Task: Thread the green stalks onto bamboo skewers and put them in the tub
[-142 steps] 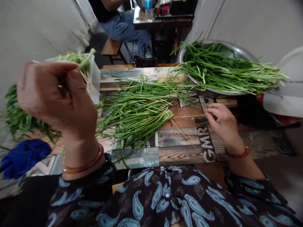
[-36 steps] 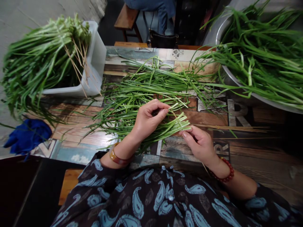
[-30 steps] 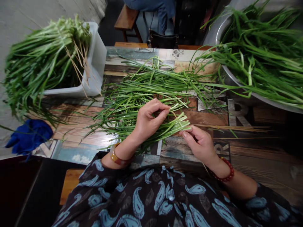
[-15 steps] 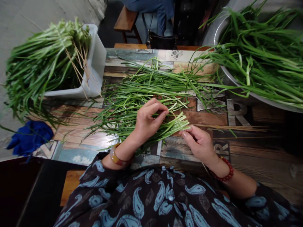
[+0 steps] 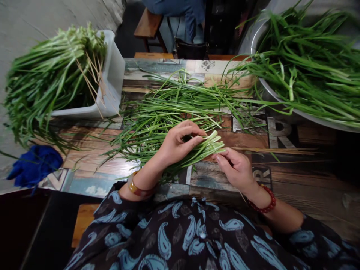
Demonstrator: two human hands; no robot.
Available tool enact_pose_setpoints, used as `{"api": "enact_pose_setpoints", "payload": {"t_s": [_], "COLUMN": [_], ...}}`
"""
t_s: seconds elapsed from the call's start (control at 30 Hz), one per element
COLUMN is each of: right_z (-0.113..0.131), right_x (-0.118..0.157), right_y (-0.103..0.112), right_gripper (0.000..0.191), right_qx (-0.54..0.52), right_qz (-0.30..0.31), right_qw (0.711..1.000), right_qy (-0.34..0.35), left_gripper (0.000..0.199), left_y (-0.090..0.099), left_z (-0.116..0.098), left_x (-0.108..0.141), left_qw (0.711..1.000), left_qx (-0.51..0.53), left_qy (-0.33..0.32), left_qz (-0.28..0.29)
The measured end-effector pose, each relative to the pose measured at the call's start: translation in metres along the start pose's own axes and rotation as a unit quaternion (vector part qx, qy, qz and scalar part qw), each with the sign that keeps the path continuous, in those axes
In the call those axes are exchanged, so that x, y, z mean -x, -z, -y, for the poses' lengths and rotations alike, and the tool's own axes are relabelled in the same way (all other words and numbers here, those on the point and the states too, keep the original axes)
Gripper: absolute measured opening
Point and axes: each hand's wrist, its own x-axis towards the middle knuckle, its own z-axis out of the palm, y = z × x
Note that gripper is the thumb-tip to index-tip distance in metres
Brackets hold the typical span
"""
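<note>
Broadest of all, a long table (image 5: 92, 183) patterned like patchwork planks in brown, cream and worn blue. On the far right, a round silver metal basin (image 5: 267, 89), heaped with long, flat, dark-green leafy stalks (image 5: 309, 71). On the far left, a white rectangular plastic bin (image 5: 112, 78), packed with green stalks with pale ends (image 5: 30, 78). Across the middle, a loose spread of slender green stalks (image 5: 180, 95), lying mostly left to right. At its near edge, between both hands, a bunch of green stalks with pale, blunt ends (image 5: 215, 144) pointing right. Best to keep these ends level and strays from the loose spread out. On the near left, a crumpled bright-blue glove-like item (image 5: 35, 165).

Left hand (image 5: 180, 142) curled over the bunch, thumb and forefinger pinched at the far side of the pale ends. Worth keeping firm, yet gentle enough not to bruise the stems. Right hand (image 5: 236, 168) pinching at the near side, apparently on a thin tan straw (image 5: 242, 195) trailing below; exact contact too small to tell. Pull evenly, snug rather than biting. Slimmest, more thin tan straws (image 5: 292, 150) lying on the right, handily near.
</note>
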Motion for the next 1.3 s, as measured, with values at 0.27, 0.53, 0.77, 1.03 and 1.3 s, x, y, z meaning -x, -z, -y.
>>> {"api": "enact_pose_setpoints", "payload": {"t_s": [0.27,0.53,0.77,1.03,1.3], "right_z": [0.003,0.003,0.005,0.004,0.004], "right_x": [0.001,0.006,0.006,0.006,0.005], "right_y": [0.0,-0.004,-0.003,-0.004,-0.004], "right_gripper": [0.014,0.014,0.016,0.016,0.016], "right_qx": [0.037,0.077,0.091,0.097,0.093], "right_qz": [0.004,0.021,0.031,0.023,0.021], "right_qw": [0.998,0.992,0.987,0.985,0.988], "right_qy": [0.043,0.102,0.126,0.14,0.123], "left_gripper": [0.035,0.033,0.018,0.017,0.01], "left_y": [-0.002,0.021,0.03,0.03,0.029], "left_z": [-0.008,-0.009,0.025,0.038,0.031], "left_x": [0.004,0.001,-0.005,-0.005,-0.007], "left_qw": [0.985,0.967,0.99,0.94,0.96], "left_qx": [0.062,0.099,-0.115,-0.333,-0.277], "left_qy": [0.1,0.12,0.05,-0.05,-0.042], "left_qz": [0.122,0.203,-0.071,0.046,-0.018]}}
